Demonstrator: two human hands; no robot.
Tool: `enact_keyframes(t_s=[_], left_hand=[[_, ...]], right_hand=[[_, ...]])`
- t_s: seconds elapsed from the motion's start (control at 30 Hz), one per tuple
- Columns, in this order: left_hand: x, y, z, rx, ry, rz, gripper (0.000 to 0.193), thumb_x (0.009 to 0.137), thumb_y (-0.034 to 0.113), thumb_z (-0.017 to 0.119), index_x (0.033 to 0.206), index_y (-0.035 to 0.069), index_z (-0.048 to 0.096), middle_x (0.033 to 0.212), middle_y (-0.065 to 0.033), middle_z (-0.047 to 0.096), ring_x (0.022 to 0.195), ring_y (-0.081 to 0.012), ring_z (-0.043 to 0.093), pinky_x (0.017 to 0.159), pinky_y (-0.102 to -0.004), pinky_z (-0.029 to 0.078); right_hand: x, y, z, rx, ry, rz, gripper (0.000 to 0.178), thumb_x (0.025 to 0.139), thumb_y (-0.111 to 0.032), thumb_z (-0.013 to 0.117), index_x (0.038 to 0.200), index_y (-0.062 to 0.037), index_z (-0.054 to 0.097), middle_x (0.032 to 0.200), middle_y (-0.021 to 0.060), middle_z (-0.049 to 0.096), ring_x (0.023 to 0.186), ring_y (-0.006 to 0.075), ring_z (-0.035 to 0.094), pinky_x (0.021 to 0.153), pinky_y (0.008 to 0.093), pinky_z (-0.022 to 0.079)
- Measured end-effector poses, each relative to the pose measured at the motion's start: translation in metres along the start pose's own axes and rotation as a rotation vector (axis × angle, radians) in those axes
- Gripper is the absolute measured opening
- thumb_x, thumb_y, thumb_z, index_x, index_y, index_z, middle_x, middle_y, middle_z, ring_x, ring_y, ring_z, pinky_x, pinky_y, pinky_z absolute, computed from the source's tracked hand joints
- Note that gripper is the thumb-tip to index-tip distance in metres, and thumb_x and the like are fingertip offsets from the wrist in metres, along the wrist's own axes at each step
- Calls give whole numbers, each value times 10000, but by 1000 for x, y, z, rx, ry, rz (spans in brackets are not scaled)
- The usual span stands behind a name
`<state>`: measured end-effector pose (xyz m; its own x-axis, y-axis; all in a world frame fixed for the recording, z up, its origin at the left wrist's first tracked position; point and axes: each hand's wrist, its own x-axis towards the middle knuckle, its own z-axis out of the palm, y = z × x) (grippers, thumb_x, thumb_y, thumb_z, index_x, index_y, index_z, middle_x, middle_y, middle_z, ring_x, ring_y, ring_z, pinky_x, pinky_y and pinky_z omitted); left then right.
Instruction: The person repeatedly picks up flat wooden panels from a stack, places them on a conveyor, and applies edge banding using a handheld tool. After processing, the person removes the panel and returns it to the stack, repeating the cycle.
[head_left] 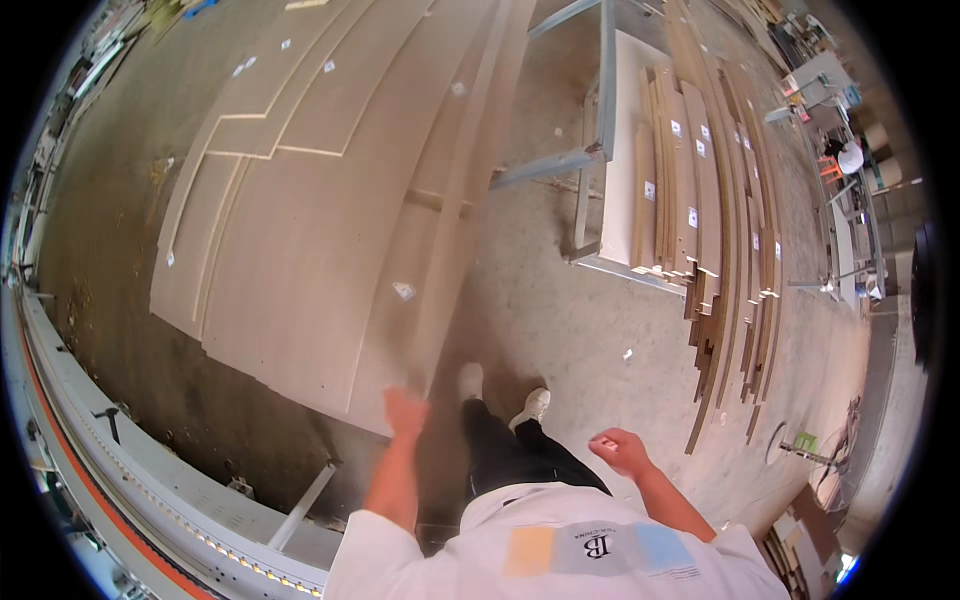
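Note:
My left hand (405, 410) is at the near end of a stack of flat brown boards (300, 250), over the long narrow board (425, 290) on its right side. Motion smears its fingers, so I cannot tell whether it touches or grips that board. Away from the stack, my right hand (622, 452) hangs in front of my body with its fingers curled closed. A small pale spot shows at those fingers, too small to name. Small white labels (403, 291) lie on several of the boards.
Right of the stack, a grey metal frame (585, 158) stands on the concrete floor (560, 300). Beyond it, long narrow strips (700, 200) lie in uneven rows. A long machine (150, 490) with an orange stripe runs along the lower left. A fan (815, 455) stands at the right.

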<state>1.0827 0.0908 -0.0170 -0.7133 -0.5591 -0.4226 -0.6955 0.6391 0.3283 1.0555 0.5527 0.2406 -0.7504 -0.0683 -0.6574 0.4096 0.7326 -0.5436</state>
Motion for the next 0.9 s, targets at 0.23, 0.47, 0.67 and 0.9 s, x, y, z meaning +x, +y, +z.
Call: enact_keyframes(t_s=[0.23,0.47,0.67,0.9], left_hand=[[-78,148,-105,-533,-369,191,627,851,447,767,1253,-13,626,1148,-184,688,1022,-306,660,916,-423,528],[-117,320,-195,-877,-735,320,370,996,354,658,1071,-6,696,889,-69,721,751,-159,631,667,-322,503],[-175,402,-220,-811,-1223,572,331,1024,390,618,1103,75,678,951,-31,713,792,-147,657,684,-299,512],[-114,523,-193,-1387,-1380,404,371,1053,416,578,1270,116,606,1115,-69,659,1055,-199,608,914,-416,504]], right_hand=[[12,-124,4,92,-133,-167,564,906,-492,718,1289,-81,673,1197,136,718,1004,266,709,904,384,543],[-21,-196,-49,-122,122,-206,923,779,-661,781,1422,-54,520,1246,150,701,1039,333,713,913,403,545],[-118,-221,-142,-36,219,-87,689,748,-524,774,1255,-93,592,1024,144,734,954,364,710,846,436,552],[-309,-177,-177,-219,262,139,612,716,-442,773,1243,-168,630,939,118,731,880,374,695,775,440,540]])
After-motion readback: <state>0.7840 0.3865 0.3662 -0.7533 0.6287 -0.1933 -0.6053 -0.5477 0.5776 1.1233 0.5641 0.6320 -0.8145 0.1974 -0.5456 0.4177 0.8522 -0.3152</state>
